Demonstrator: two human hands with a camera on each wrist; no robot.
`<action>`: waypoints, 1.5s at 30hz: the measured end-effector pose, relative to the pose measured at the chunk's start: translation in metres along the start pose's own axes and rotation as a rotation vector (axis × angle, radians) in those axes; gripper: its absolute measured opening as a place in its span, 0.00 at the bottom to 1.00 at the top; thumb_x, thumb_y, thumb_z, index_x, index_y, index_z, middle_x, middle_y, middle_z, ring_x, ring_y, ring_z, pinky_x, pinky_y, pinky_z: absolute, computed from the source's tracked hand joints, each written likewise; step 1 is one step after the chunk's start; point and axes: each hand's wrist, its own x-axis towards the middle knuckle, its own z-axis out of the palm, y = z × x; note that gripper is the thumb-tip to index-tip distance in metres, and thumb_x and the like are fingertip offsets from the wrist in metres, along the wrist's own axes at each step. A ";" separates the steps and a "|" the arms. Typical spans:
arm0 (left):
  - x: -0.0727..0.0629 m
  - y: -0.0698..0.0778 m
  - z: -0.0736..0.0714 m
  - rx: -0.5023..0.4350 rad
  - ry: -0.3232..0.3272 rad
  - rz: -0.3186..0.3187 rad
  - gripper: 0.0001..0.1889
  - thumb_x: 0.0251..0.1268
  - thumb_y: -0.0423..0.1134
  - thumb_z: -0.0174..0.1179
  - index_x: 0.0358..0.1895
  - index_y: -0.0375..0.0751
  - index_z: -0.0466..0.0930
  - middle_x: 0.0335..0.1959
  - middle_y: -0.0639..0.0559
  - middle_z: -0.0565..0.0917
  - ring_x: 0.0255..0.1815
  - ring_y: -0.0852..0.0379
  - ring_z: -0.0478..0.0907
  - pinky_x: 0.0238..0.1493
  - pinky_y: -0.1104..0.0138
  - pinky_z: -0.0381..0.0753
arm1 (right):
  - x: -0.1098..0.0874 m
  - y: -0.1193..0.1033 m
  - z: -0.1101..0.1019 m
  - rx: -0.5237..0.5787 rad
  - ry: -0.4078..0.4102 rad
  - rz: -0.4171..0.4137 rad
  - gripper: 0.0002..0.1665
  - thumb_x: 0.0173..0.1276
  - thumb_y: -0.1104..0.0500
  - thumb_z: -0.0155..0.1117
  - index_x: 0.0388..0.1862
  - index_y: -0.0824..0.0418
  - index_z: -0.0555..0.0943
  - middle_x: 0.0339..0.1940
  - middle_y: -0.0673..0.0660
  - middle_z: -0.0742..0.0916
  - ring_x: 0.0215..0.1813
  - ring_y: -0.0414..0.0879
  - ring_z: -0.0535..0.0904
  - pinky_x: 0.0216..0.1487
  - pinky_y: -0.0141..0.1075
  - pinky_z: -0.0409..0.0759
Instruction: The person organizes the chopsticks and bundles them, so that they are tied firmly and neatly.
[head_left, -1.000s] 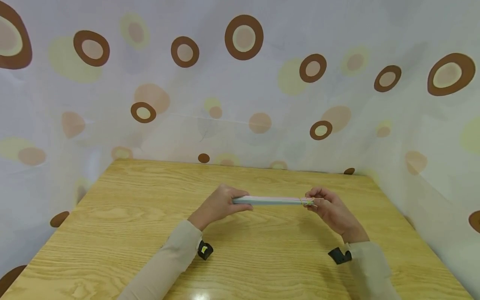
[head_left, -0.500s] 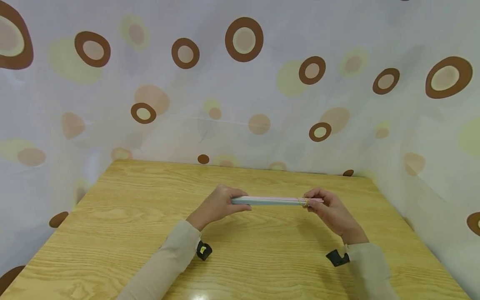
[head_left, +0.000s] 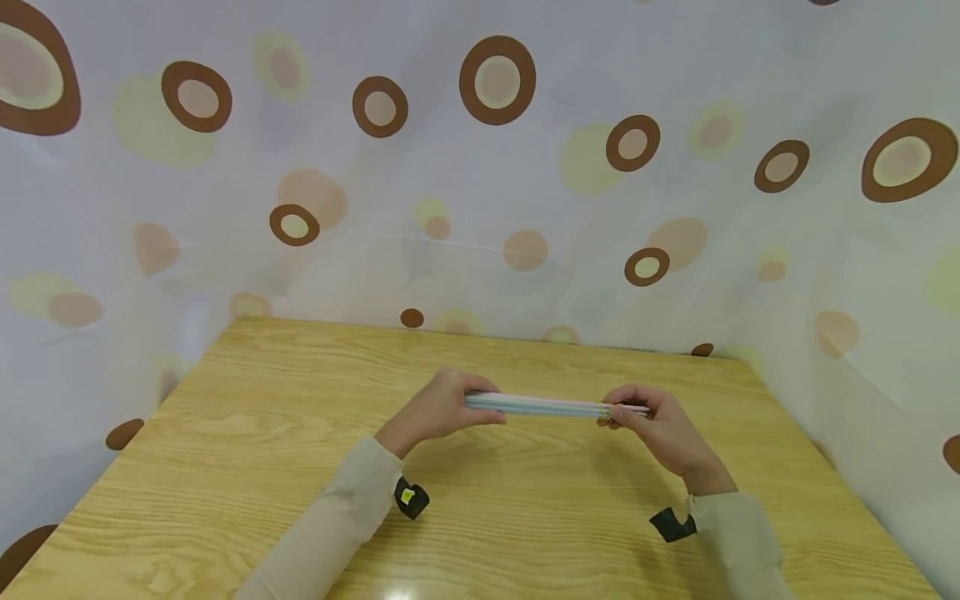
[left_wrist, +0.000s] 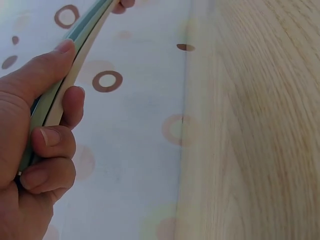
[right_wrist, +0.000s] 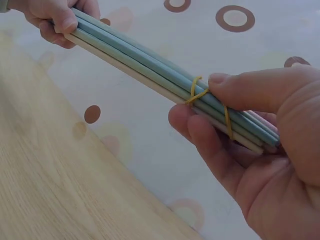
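A bundle of pastel chopsticks (head_left: 551,406), blue, green, cream and pink, is held level above the table. My left hand (head_left: 435,408) grips the thicker left end, its fingers curled around the sticks (left_wrist: 56,102) in the left wrist view. At the other end, my right hand (head_left: 663,429) pinches the bundle between thumb and fingers. A thin yellow rubber band (right_wrist: 228,122) loops and crosses around the chopsticks right by the right thumb and fingertips. The narrow tips reach past that thumb, partly hidden by the hand in the right wrist view.
Below both hands lies a wood-grain table (head_left: 525,517). A white curtain (head_left: 480,183) with brown rings and pale dots hangs behind it and along both sides. Dark camera mounts (head_left: 411,498) sit at the wrists, under beige sleeves.
The right hand and the rubber band have shifted slightly left along the chopsticks, and the tips now show beyond the right thumb. The left hand keeps its grip in nearly the same place.
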 end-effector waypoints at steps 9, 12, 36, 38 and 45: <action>0.001 0.001 0.000 -0.049 0.005 -0.037 0.08 0.56 0.42 0.71 0.37 0.44 0.87 0.31 0.56 0.87 0.23 0.66 0.73 0.27 0.73 0.73 | 0.002 -0.005 0.013 -0.089 0.051 -0.018 0.09 0.70 0.70 0.55 0.47 0.72 0.77 0.42 0.47 0.84 0.41 0.40 0.84 0.44 0.32 0.81; 0.001 -0.001 -0.001 -0.056 0.001 -0.056 0.09 0.56 0.43 0.71 0.37 0.44 0.87 0.31 0.55 0.87 0.24 0.66 0.74 0.28 0.72 0.75 | 0.002 -0.007 0.012 -0.133 0.037 -0.006 0.12 0.72 0.70 0.54 0.52 0.76 0.72 0.46 0.47 0.83 0.43 0.39 0.83 0.44 0.32 0.80; 0.000 0.003 -0.013 -0.121 0.048 -0.088 0.13 0.55 0.44 0.71 0.43 0.43 0.87 0.36 0.52 0.88 0.27 0.62 0.75 0.29 0.71 0.74 | 0.001 -0.027 0.004 -0.235 0.136 -0.016 0.08 0.72 0.70 0.53 0.48 0.71 0.74 0.35 0.47 0.83 0.36 0.36 0.80 0.38 0.27 0.78; -0.001 0.004 -0.013 -0.136 0.058 -0.091 0.15 0.55 0.43 0.71 0.44 0.41 0.87 0.37 0.50 0.88 0.27 0.62 0.76 0.29 0.70 0.75 | 0.001 -0.028 0.005 -0.197 0.147 -0.019 0.09 0.71 0.71 0.54 0.49 0.70 0.75 0.34 0.48 0.84 0.35 0.37 0.81 0.38 0.28 0.78; -0.001 0.007 -0.010 -0.174 0.052 -0.057 0.13 0.54 0.43 0.72 0.41 0.42 0.88 0.34 0.51 0.88 0.26 0.61 0.74 0.28 0.71 0.73 | 0.001 -0.027 0.008 -0.185 0.159 0.039 0.10 0.66 0.70 0.63 0.46 0.68 0.80 0.32 0.46 0.87 0.34 0.38 0.84 0.38 0.31 0.82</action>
